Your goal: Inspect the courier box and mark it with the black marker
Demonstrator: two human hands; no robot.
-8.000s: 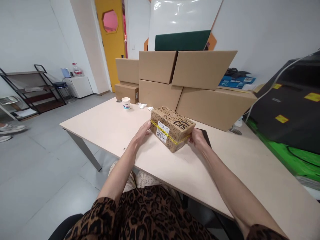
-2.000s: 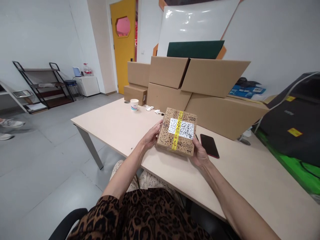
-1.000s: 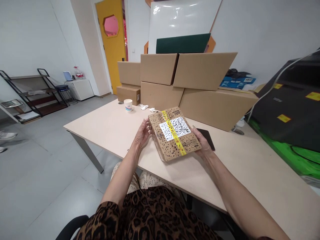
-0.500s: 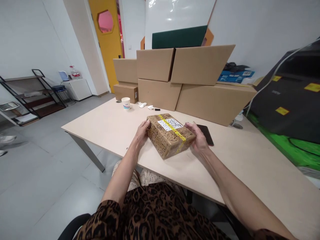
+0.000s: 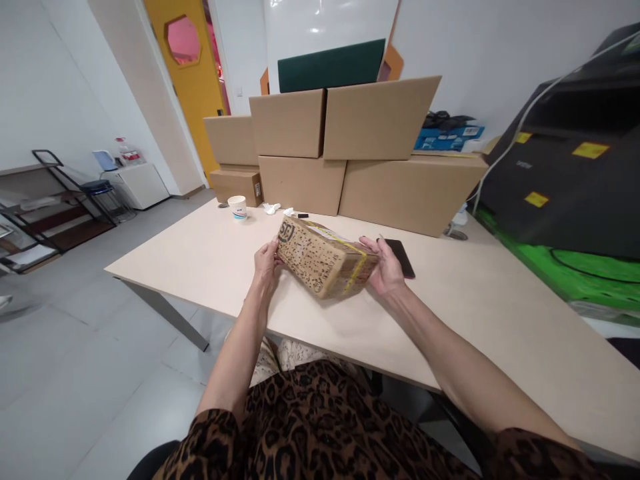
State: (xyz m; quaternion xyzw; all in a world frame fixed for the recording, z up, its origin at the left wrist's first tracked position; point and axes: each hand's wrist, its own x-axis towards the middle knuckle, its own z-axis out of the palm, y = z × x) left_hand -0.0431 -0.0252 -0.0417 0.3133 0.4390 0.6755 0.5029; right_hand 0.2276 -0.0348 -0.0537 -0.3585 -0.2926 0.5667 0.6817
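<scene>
A brown cardboard parcel box (image 5: 317, 261) with dark speckles and yellow tape is held between my hands above the table (image 5: 185, 260). It is tilted away from me, so its long near side with black print faces me and its labelled top shows only as a thin strip. My left hand (image 5: 267, 260) grips the left end, fingers partly hidden behind it. My right hand (image 5: 385, 267) holds the right end, thumb and fingers around the corner. Just behind the right hand lies a dark flat phone or tablet (image 5: 400, 258), partly covered by the hand.
Stacked large cardboard boxes (image 5: 383, 123) line the table's far side, with a dark green box (image 5: 333, 65) on top. A paper cup (image 5: 238, 208), crumpled tissues (image 5: 271, 209) and a small black object (image 5: 303, 215) stand before them. At right is a big black case (image 5: 565, 167).
The parcel box has been tipped so its top turns away and its near side faces me. Both hands moved with it. The whole view has shifted slightly.
</scene>
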